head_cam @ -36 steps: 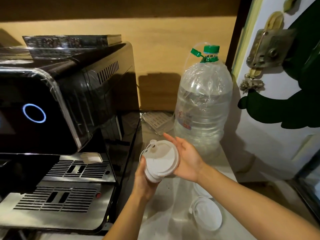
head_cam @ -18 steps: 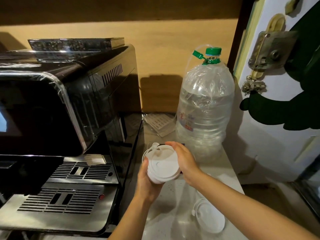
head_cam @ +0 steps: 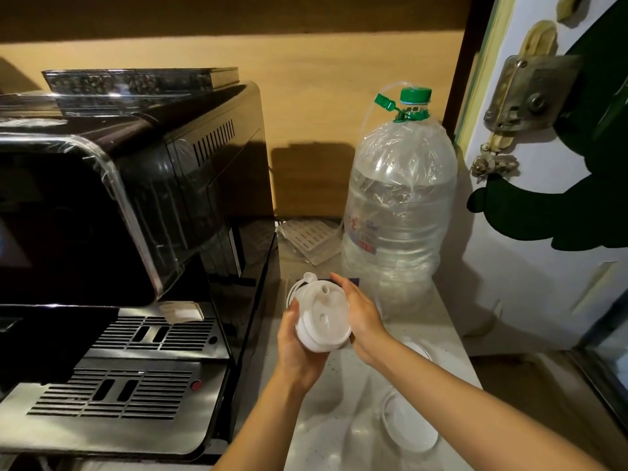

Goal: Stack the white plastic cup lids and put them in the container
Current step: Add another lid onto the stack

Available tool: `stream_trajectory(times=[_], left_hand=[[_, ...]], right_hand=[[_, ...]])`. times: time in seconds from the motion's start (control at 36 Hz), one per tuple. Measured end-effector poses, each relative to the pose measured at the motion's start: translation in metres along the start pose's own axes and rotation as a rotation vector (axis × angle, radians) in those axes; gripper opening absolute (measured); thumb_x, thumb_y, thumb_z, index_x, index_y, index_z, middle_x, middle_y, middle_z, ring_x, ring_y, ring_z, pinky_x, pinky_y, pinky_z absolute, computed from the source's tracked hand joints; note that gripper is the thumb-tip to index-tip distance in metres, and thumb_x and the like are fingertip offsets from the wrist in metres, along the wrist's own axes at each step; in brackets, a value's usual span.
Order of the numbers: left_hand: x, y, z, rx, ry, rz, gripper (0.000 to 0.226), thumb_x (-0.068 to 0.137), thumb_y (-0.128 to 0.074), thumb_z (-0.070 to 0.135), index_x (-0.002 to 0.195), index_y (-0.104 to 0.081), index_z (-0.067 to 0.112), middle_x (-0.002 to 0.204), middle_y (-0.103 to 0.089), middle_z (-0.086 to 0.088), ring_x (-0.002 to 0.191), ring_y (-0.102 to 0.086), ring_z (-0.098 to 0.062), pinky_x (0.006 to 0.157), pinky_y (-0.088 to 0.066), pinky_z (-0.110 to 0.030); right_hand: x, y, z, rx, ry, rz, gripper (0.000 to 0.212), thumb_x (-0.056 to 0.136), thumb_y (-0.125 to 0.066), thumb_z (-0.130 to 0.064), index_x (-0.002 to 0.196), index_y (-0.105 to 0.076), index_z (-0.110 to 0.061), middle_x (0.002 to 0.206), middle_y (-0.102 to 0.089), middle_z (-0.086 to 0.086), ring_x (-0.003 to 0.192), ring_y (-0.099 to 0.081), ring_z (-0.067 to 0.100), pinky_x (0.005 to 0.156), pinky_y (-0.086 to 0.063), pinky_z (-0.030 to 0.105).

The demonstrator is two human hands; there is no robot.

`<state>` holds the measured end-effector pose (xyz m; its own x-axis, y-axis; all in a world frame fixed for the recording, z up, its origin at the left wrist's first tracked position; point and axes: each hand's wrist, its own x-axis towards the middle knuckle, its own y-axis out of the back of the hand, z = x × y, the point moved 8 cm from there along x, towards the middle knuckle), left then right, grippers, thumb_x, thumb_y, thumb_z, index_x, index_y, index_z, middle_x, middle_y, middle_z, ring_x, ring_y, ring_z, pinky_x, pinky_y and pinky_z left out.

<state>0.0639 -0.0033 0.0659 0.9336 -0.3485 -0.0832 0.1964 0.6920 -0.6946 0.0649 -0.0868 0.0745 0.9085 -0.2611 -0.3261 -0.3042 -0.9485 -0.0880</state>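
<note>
Stack of white lids [head_cam: 321, 316] clasped between both hands, left hand [head_cam: 299, 351] cupping it from below, right hand [head_cam: 360, 311] pressed flat against its side, loose lid [head_cam: 413, 426] (on the counter [head_cam: 339, 402]) below the grip

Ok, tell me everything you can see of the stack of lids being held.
The stack of lids is white, slightly translucent plastic, round and nested, tilted with its top toward the camera. The top lid shows two small holes and a plug tab at its far edge. The left hand cups it from below; the right hand presses its right side, above the counter.
</note>
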Motion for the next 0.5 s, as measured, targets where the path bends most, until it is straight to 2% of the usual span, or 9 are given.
stream_trajectory(times=[0.11,0.19,0.25,0.31,0.39,0.5], left_hand=[[0.0008,0.0023,-0.0013,-0.025,-0.006,0.009,0.038,0.072,-0.043,0.042,0.088,-0.069,0.020,0.078,-0.075,-0.003,0.089,-0.059,-0.025,0.074,-0.046,-0.040],[0.0005,0.0001,-0.0024,-0.044,0.013,-0.001,0.030,0.071,-0.050,0.038,0.082,-0.073,0.021,0.078,-0.075,-0.005,0.090,-0.057,-0.027,0.079,-0.043,-0.043],[0.0006,-0.0006,-0.0013,-0.059,0.016,0.007,0.036,0.069,-0.047,0.041,0.084,-0.071,0.019,0.077,-0.074,-0.006,0.089,-0.057,-0.028,0.079,-0.043,-0.044],[0.0017,-0.0010,-0.0006,-0.070,0.021,0.004,0.039,0.068,-0.043,0.042,0.077,-0.074,0.020,0.076,-0.074,-0.006,0.087,-0.058,-0.028,0.078,-0.044,-0.044],[0.0022,-0.0027,-0.0003,-0.049,0.040,-0.014,0.040,0.068,-0.041,0.041,0.069,-0.076,0.021,0.073,-0.074,-0.004,0.078,-0.063,-0.024,0.072,-0.046,-0.041],[0.0027,-0.0045,-0.0017,-0.040,0.073,-0.029,0.039,0.068,-0.042,0.039,0.065,-0.076,0.021,0.069,-0.074,-0.004,0.065,-0.069,-0.018,0.070,-0.046,-0.038]], right_hand=[[0.0001,0.0011,0.0014,0.050,-0.019,0.014,0.032,0.092,-0.044,-0.041,0.116,-0.062,-0.028,0.112,-0.065,0.003,0.096,-0.061,0.020,0.089,-0.051,0.040],[-0.0004,0.0024,0.0014,0.081,-0.022,0.016,0.033,0.094,-0.041,-0.038,0.112,-0.065,-0.026,0.096,-0.066,-0.002,0.084,-0.061,0.015,0.074,-0.052,0.033],[-0.0005,0.0030,0.0014,0.088,-0.022,0.021,0.035,0.096,-0.036,-0.037,0.110,-0.066,-0.025,0.088,-0.065,-0.006,0.080,-0.060,0.013,0.063,-0.050,0.029],[-0.0007,0.0029,0.0020,0.085,-0.030,0.026,0.037,0.097,-0.033,-0.038,0.110,-0.066,-0.025,0.086,-0.064,-0.006,0.079,-0.060,0.012,0.058,-0.048,0.028],[0.0009,0.0025,0.0033,0.072,-0.037,0.033,0.039,0.097,-0.033,-0.038,0.112,-0.065,-0.023,0.092,-0.066,-0.002,0.080,-0.060,0.014,0.058,-0.047,0.027],[0.0051,0.0035,0.0051,0.048,-0.010,0.056,0.038,0.097,-0.034,-0.036,0.114,-0.064,-0.020,0.095,-0.065,0.000,0.082,-0.060,0.015,0.067,-0.049,0.026]])
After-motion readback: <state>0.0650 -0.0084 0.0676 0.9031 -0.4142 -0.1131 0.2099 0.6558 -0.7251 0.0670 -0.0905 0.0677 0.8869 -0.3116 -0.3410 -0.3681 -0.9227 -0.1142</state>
